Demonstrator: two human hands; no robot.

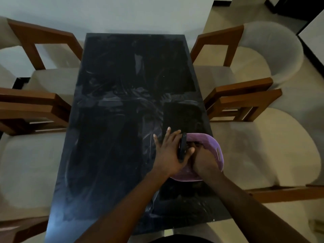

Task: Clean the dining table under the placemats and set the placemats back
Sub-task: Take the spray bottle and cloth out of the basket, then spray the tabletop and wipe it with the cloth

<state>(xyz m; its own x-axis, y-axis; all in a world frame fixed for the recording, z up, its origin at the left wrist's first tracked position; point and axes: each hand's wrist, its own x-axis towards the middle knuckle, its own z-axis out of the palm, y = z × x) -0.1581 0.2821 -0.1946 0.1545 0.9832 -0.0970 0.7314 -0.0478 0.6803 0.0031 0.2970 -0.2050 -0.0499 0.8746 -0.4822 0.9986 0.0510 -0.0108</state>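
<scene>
the fingers (168, 133) of my left hand (168, 151) lie straight and spread on the table (108, 146), while the thumb hooks the raised near edge of a dark placemat (182, 118) and holds it up. my right hand (205, 162) is bunched round the purple cloth (213, 146), gripping it just beside that lifted edge, at the table's right side.

my worry is the thumb. it is a thin hold, and if the mat slips it will flap down onto the cloth or onto a patch that may be damp, leaving wet trapped under it. the cloth also seems to hang a little past the table's right edge, so a hard outward stroke could sweep crumbs onto the pale chair (263, 146) beside it, or drag the cloth off altogether.

the mat is nearly the same black as the top, and i can hardly make out its outline. i could easily lay it back crooked or over the edge. the surface shows pale smears, so a hurried wipe may only spread them.
</scene>
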